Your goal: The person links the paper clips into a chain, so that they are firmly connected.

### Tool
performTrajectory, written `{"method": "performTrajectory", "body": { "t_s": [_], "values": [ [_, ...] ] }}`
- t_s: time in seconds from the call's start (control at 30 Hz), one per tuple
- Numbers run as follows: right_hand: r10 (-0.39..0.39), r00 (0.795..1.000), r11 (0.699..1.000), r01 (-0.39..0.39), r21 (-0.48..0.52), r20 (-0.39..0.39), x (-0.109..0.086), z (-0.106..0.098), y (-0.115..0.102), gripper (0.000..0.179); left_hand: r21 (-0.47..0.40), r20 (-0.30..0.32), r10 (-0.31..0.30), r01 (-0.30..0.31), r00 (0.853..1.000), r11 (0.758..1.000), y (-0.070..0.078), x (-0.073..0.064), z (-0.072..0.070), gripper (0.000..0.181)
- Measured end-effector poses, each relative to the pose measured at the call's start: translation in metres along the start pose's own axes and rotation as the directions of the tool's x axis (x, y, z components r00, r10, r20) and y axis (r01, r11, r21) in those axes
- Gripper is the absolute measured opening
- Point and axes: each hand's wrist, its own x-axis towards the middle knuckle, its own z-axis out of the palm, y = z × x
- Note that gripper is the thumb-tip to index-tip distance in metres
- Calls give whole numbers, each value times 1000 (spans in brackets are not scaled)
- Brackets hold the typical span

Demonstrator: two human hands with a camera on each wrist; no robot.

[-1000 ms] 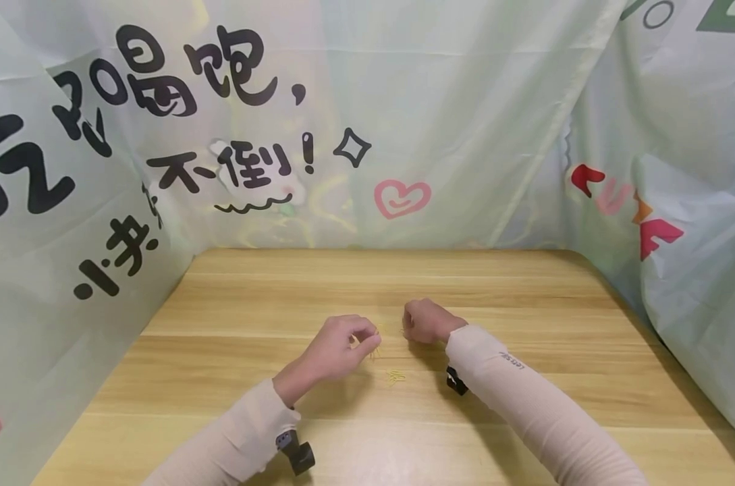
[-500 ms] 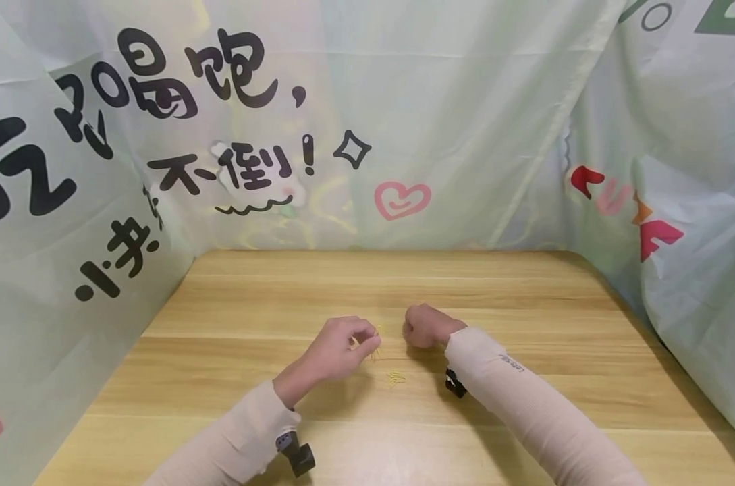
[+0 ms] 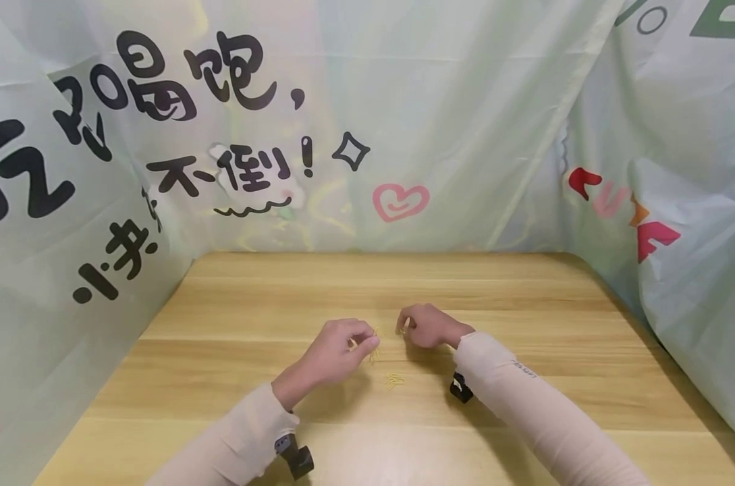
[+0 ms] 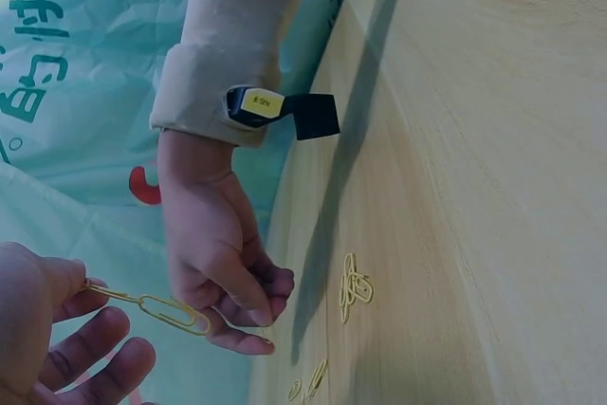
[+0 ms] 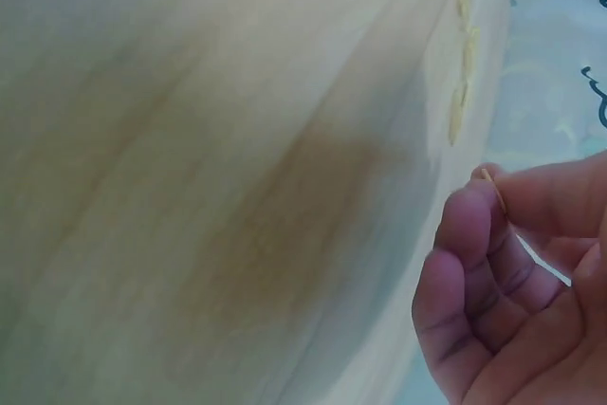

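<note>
My left hand (image 3: 335,349) pinches a short chain of yellow paper clips (image 4: 171,312) by one end, between thumb and forefinger. The chain dangles away from the fingertips towards the other hand, its clips linked end to end. Across from it, my right hand (image 3: 429,327) is held above the table, thumb and forefinger pinching a thin yellow paper clip (image 5: 495,189); most of that clip is hidden by the fingers. Below and between both hands lies a small pile of loose paper clips (image 3: 394,380) on the wooden table (image 3: 367,439).
In the left wrist view a few more paper clips (image 4: 311,384) lie at the bottom edge. Cameras are strapped under both wrists, the left camera (image 3: 295,456) low over the table. A printed cloth (image 3: 464,135) encloses the table's back and sides.
The right hand has turned a little, its forefinger now reaching further out from the curled fist. The left hand stays nearly in place with the chain.
</note>
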Motion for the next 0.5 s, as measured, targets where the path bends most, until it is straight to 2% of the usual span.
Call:
{"method": "performTrajectory", "body": {
  "t_s": [0.27, 0.5],
  "values": [
    [-18, 999, 999, 19, 35, -43, -4, -5, 0, 22, -18, -3, -8, 8, 1000, 1000, -1, 1, 1, 16],
    [-53, 995, 980, 69, 185, -88, -7, -5, -1, 24, -18, -3, 22, -22, 1000, 1000, -3, 1, 2, 16]
  ]
}}
